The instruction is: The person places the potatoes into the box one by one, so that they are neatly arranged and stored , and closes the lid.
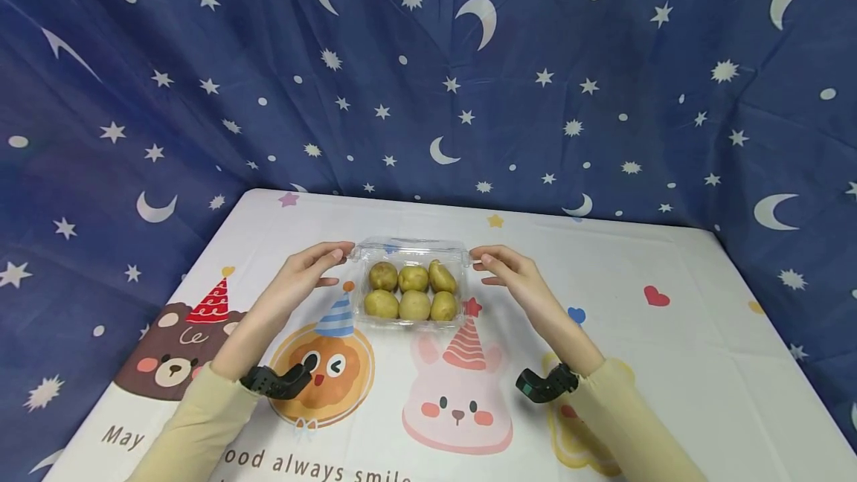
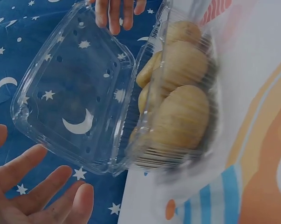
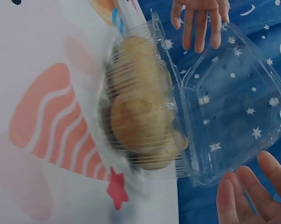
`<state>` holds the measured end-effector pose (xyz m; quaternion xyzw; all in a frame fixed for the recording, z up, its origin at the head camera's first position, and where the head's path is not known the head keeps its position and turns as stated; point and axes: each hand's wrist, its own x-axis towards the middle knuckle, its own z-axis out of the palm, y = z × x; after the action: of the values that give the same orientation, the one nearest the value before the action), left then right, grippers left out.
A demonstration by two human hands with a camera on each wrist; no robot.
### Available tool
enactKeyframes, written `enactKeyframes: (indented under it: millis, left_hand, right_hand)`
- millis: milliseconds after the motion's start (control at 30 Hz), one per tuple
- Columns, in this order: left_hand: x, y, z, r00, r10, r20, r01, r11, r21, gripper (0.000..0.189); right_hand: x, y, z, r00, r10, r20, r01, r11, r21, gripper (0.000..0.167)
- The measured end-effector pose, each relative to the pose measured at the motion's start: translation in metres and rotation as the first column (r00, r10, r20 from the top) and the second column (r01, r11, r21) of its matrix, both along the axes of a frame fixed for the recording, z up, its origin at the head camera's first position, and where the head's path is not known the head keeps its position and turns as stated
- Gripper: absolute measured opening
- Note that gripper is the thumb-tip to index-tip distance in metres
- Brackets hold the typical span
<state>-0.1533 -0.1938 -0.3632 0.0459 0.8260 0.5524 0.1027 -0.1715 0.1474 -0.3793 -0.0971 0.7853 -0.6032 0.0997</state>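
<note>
A clear plastic clamshell box (image 1: 359, 303) sits on the table with its lid (image 2: 79, 100) raised at the back edge. Inside lie several yellow-green, pear-like fruits (image 1: 415, 305) in two rows; one in the back row has a narrow neck. On the left, my left hand (image 1: 304, 272) has its fingertips right at the lid's left side, with the fingers loosely extended. Mirroring it, my right hand (image 1: 514, 270) keeps its relaxed fingers by the lid's right side. Both wrist views show the fingers spread, not curled around the plastic.
Under the box is a white tablecloth (image 1: 602, 281) printed with cartoon animals, hats and hearts. A dark blue curtain (image 1: 522, 132) with moons and stars hangs behind the table's back edge. Each wrist wears a black camera strap (image 1: 277, 381).
</note>
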Motion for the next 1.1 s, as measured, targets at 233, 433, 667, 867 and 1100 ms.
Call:
enactKeyframes:
  millis: [233, 433, 667, 867, 1100]
  left_hand:
    - [0.008, 0.001, -0.016, 1.0, 0.022, 0.022, -0.022, 1.0, 0.014, 0.048]
    - [0.015, 0.001, -0.028, 0.999, 0.019, 0.051, -0.021, 0.999, 0.032, 0.048]
    - [0.019, 0.003, -0.034, 0.997, 0.027, 0.068, -0.03, 0.998, 0.052, 0.053]
    - [0.022, 0.003, -0.041, 0.993, 0.042, 0.11, -0.049, 0.997, 0.06, 0.056]
    - [0.026, 0.004, -0.049, 0.984, 0.038, 0.171, -0.056, 0.993, 0.103, 0.058]
  right_hand:
    - [0.008, 0.0, -0.013, 1.0, -0.023, 0.005, 0.023, 0.999, 0.037, 0.037]
    - [0.015, -0.002, -0.021, 0.996, -0.023, -0.082, 0.028, 0.997, 0.071, 0.033]
    - [0.022, -0.006, -0.03, 0.994, -0.025, -0.108, 0.033, 0.997, 0.072, 0.037]
    - [0.025, -0.007, -0.039, 0.999, -0.012, -0.038, 0.014, 0.998, 0.06, 0.044]
    - [0.029, -0.008, -0.046, 0.996, -0.014, 0.088, 0.011, 0.999, 0.039, 0.05]
